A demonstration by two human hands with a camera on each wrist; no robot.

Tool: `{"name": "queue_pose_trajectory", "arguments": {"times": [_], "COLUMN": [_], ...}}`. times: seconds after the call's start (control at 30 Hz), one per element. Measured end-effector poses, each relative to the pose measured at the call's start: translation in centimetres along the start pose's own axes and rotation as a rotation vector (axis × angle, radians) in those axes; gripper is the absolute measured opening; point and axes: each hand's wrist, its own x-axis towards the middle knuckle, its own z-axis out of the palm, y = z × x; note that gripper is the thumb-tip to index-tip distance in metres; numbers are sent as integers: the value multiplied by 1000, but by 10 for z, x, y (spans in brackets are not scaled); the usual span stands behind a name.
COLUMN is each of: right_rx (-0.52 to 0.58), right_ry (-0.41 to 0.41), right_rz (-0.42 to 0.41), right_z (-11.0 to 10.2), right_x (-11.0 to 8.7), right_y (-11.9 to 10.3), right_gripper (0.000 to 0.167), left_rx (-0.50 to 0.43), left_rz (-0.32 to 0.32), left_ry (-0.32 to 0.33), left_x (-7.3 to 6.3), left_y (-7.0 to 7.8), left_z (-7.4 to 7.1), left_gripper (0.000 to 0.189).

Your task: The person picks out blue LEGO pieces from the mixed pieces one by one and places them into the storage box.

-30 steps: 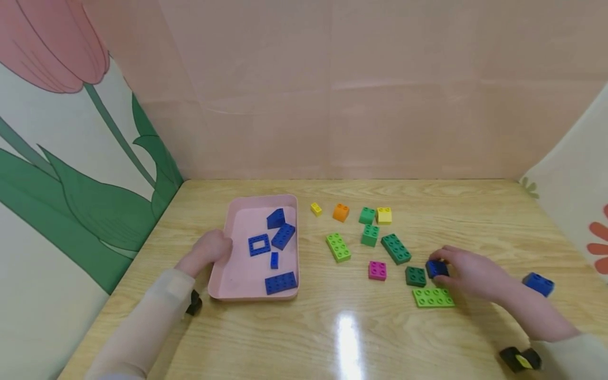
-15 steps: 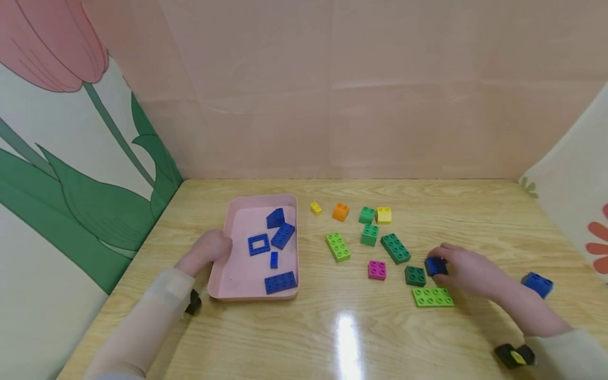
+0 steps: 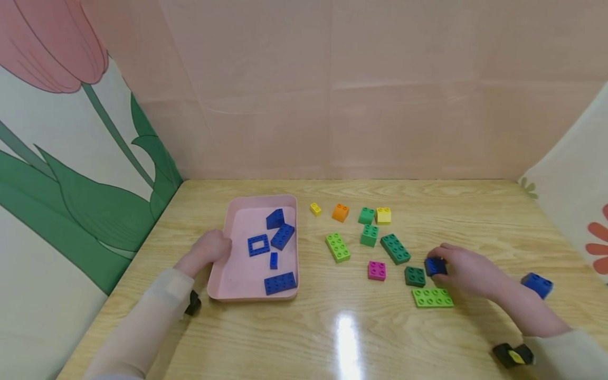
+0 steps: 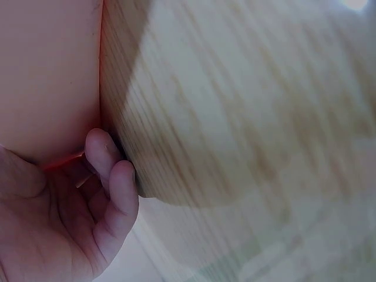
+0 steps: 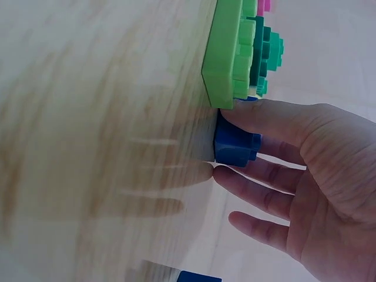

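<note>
At the left, my left hand grips the side wall of a pink tray. In the left wrist view its fingers curl against the tray's outer side. Inside the tray lie several blue pieces, among them a long brick, a frame-shaped piece and a slanted brick. On the right, my right hand pinches a blue brick between thumb and fingers, low at the table. A dark green brick sits just left of it, and a light green brick lies close by.
Between the tray and my right hand lie several loose bricks, including a magenta brick, a lime brick, an orange brick and a yellow brick. Another blue brick lies beyond my right forearm. A pink backdrop rises behind the table.
My right hand and forearm have shifted very slightly left, the blue brick still pinched. My left hand and the tray show no clear movement.
</note>
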Motion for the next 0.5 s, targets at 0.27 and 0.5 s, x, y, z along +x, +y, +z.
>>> {"name": "queue_pose_trajectory", "arguments": {"times": [0.27,0.5], "right_rx": [24,60], "right_ry": [-23,1], "right_rz": [33,28], "right_z": [-3,-11], "right_x": [1,-1], "right_y": [2,5], "right_gripper": [47,46], "left_rx": [-2,-18], "left_rz": [0,-22], "left_ry": [-4,-9], "left_x": [1,1], "left_y": [0,0], "left_z": [0,0], "left_gripper": [27,31]}}
